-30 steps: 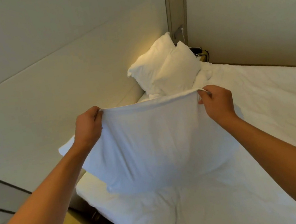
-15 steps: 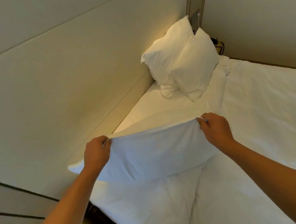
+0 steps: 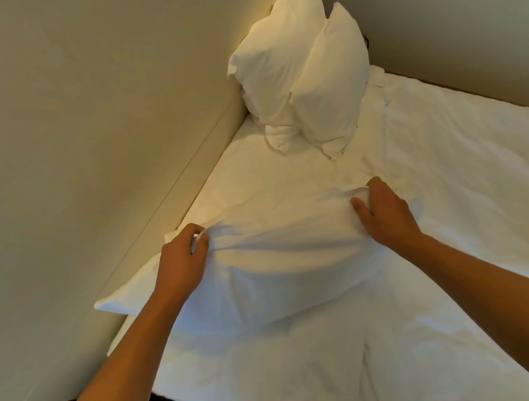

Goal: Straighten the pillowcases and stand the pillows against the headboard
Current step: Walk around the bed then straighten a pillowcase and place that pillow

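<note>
Pillow [image 3: 267,269] flat on bed [image 3: 464,203], long axis left-right, along headboard [image 3: 91,141]

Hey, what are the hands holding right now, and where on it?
Both hands grip the near pillow by its far edge: left hand at one end, right hand at the other, fabric bunched in each.
</note>
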Available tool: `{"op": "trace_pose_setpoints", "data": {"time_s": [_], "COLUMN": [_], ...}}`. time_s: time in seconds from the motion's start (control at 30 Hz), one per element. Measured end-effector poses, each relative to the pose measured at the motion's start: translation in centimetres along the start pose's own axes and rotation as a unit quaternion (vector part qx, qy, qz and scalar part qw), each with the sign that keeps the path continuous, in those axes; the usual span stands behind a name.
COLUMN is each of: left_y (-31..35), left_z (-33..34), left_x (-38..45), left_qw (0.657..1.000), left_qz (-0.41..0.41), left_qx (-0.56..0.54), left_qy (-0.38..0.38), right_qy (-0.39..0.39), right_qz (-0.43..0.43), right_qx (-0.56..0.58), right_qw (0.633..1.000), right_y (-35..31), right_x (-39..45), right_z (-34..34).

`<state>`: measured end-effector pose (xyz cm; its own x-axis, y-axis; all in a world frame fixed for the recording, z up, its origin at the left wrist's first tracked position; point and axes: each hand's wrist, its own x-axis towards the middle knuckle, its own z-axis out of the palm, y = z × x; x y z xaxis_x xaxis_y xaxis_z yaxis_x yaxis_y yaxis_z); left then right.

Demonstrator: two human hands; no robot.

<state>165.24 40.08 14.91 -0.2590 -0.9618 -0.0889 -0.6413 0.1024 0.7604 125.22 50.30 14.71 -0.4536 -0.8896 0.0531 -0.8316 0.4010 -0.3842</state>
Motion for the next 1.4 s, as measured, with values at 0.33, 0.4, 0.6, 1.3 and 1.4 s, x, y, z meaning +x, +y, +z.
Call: {"op": "trace_pose_setpoints", "data": {"time_s": [0.33, 0.4, 0.6, 1.3, 1.4], "left_y": [0.7, 1.1, 2.4, 6.9, 6.7], "left_z": [0.3, 0.4, 1.6, 1.6, 0.3], "left_x": [1.4, 0.9, -1.1, -2.9, -1.1], "left_qw": [0.997, 0.997, 0.994, 0.978, 0.979], "left_qz": [-0.011, -0.018, -0.056, -0.075, -0.061], "left_qx": [0.061, 0.062, 0.085, 0.185, 0.176], "left_qy": [-0.035, -0.036, -0.034, 0.064, 0.087], "right_qy": [-0.018, -0.011, -0.021, 0.022, 0.029], "right_qz": [0.020, 0.018, 0.000, -0.014, -0.011], "right_qx": [0.015, 0.035, 0.087, 0.227, 0.211], "right_qw": [1.000, 0.999, 0.996, 0.974, 0.977], "right_y": [1.0, 1.7, 3.6, 2.7, 0.5], "right_x": [1.5, 1.4, 1.7, 2.5, 4.5], "right_z": [0.5, 0.6, 2.6, -1.9, -3.0]}}
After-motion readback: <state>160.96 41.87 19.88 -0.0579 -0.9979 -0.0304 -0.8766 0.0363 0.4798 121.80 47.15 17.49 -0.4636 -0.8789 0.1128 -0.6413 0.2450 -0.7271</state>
